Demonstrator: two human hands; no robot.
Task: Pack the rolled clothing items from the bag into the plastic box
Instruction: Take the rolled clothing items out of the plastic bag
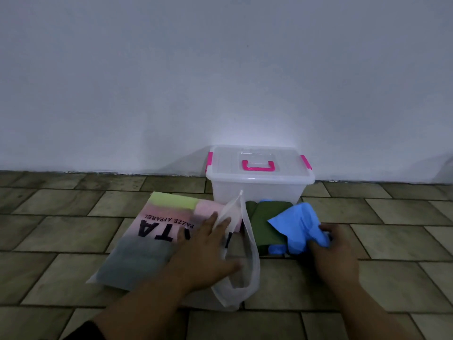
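My right hand (335,251) curls its fingers round the blue cloth (299,224), which lies by the bag (157,236) against the green cloth (267,222); my left hand (208,249) presses the bag, fingers straight; the cloth looks soft, light, floppy; I'd grip mid-bundle; the box (259,185) is lidded

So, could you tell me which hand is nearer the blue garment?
Right. The right hand grips the blue garment; the left hand rests on the bag, apart from it to its left.

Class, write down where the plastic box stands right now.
In the head view, the plastic box stands on the tiled floor against the wall, right of centre, just behind the green clothing and blue clothing.
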